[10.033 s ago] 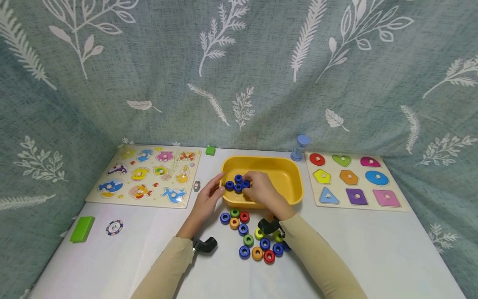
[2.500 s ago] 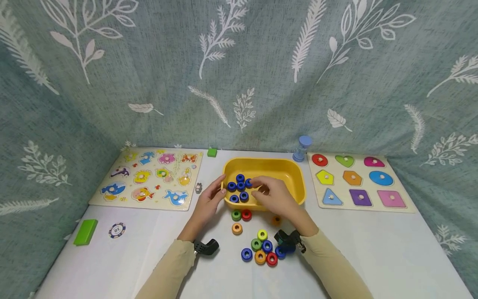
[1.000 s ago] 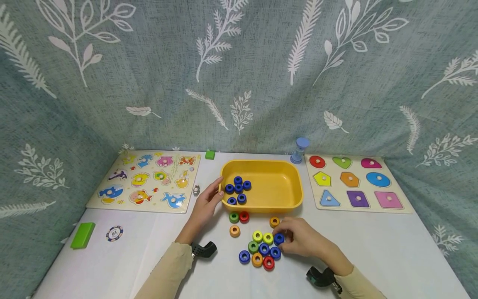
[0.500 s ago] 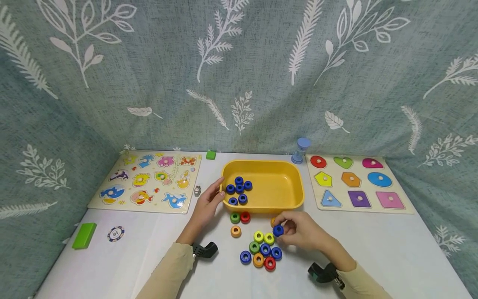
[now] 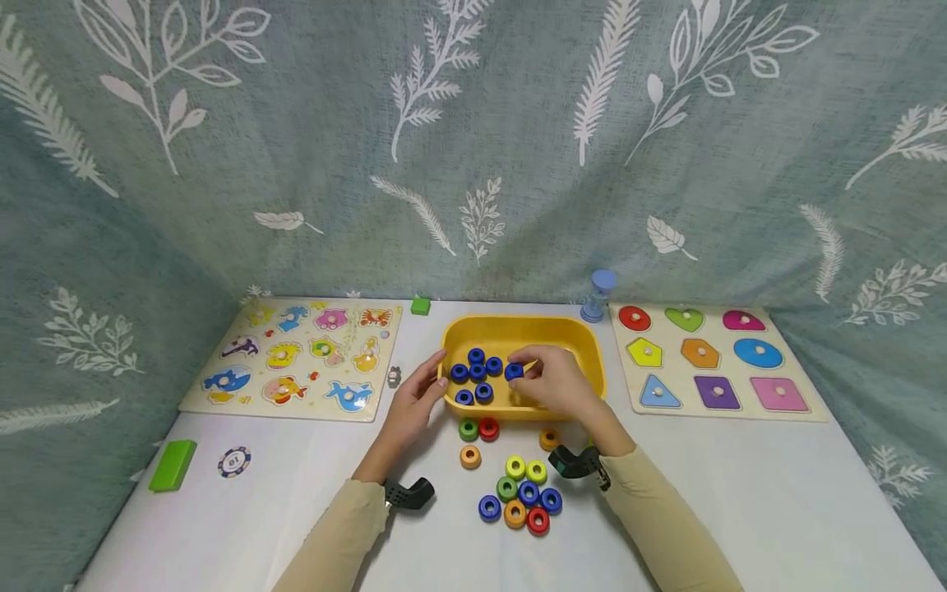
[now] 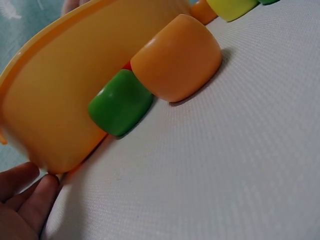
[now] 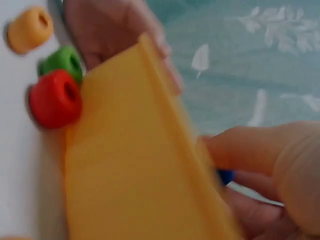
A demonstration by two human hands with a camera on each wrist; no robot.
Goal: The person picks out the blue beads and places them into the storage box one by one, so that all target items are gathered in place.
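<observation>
A blue ring (image 5: 514,374) is being pinched between the thumb and fingers of the right hand (image 5: 556,383), inside the rim of the yellow tray (image 5: 547,410), which is being carried by the worktop (image 5: 311,510) near the middle of its far edge. The pinched ring is being held just to the right of six blue rings (image 5: 477,379) that are being contained in the tray's left half; whether its underside is being met by the tray's floor cannot be told. The tray's long axis is being aligned roughly with the worktop's far edge, and its left end is being touched by the left hand (image 5: 409,404), whose fingers are being rested fairly straight against it, with no ring being held in that grip. The coming move is being judged to turn on one relation: the ring is being presented within the rim by the right hand, clearly the nearer one, with the tray's floor lying beneath; the ring being round, no long axis is being offered. Between the tray and the worktop's near edge, three loose blue rings (image 5: 490,517) are being bordered by rings of other colours, while a green ring (image 5: 468,437) and a red ring (image 5: 488,437) are being seen just beside the tray's near wall.
</observation>
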